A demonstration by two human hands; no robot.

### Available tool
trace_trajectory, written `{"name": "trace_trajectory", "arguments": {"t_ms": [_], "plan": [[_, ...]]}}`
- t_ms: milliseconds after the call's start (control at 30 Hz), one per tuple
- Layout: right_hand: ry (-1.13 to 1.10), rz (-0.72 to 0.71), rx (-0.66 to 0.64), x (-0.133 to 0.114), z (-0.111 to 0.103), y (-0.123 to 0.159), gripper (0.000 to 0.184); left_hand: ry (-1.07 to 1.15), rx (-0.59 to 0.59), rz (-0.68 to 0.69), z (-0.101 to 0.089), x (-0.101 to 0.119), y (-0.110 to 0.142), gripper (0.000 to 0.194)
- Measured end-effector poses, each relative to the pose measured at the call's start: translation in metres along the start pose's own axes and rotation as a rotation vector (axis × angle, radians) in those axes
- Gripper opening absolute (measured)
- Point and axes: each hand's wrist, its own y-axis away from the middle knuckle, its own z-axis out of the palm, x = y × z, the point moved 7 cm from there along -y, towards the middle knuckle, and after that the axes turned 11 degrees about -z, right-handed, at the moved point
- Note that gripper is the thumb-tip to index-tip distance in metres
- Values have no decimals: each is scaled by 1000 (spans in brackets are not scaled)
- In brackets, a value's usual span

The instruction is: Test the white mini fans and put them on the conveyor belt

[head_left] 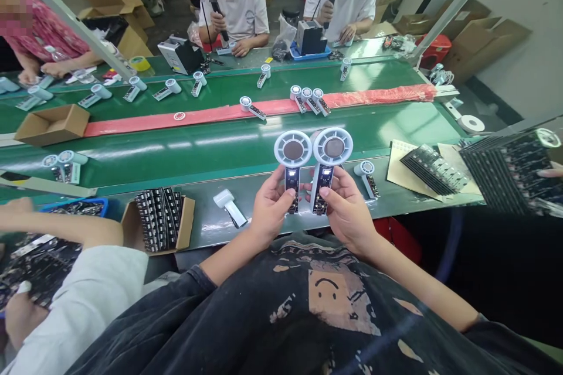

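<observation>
My left hand [270, 205] is closed round the open handle of a small handheld fan [292, 149], its thumb on the black circuit board. My right hand [349, 208] grips a second handheld fan [333, 146] the same way. Both fans are pale blue, upright and side by side, round heads up, with a small white light lit on each board. Left of my hands another fan [229, 208] lies on the metal ledge with its handle toward me. To the right, one more fan [367, 176] rests with its board showing.
Beyond the ledge runs a green conveyor [211, 155] with a red strip [145, 123] carrying several fans. A carton of circuit boards [187, 225] stands left; stacked boards [433, 170] lie right. A co-worker's sleeve [101, 287] is close at left. Co-workers [240, 12] sit opposite.
</observation>
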Motion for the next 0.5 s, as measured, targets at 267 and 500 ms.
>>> {"name": "trace_trajectory", "arguments": {"t_ms": [267, 500], "plan": [[-53, -11, -62, 2, 9, 8, 54, -35, -23, 39, 0, 9, 13, 66], [-55, -35, -114, -3, 12, 13, 53, -52, -11, 59, 2, 10, 23, 67]]}}
